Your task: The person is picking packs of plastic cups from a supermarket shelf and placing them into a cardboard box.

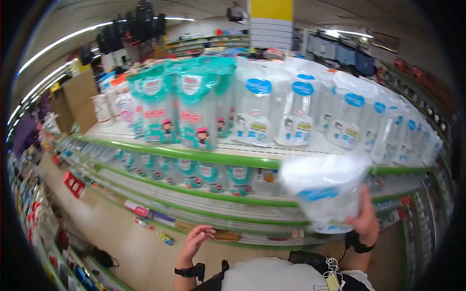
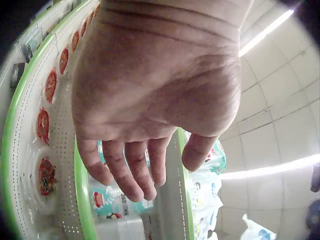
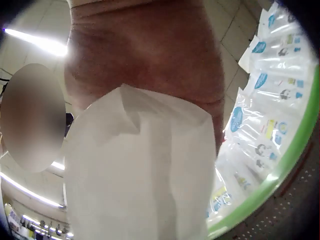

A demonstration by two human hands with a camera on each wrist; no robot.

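My right hand (image 1: 365, 219) grips a clear plastic-wrapped pack with a blue label (image 1: 324, 191), held up in front of the green-edged shelf (image 1: 233, 159). In the right wrist view the pack's white wrapper (image 3: 142, 170) covers the palm and hides the fingers. On the top shelf stand similar blue-label packs (image 1: 301, 114) to the right and teal-label packs (image 1: 194, 104) to the left. My left hand (image 1: 195, 240) hangs low by the lower shelves, holding nothing, its fingers (image 2: 127, 172) loosely extended near the shelf edge.
Lower shelves (image 1: 194, 172) carry more teal packs. Cardboard boxes (image 1: 77, 99) stand at the far left end. The tiled aisle floor (image 1: 121, 242) has small items lying on it. Another shelf run (image 1: 39, 228) borders the aisle at left.
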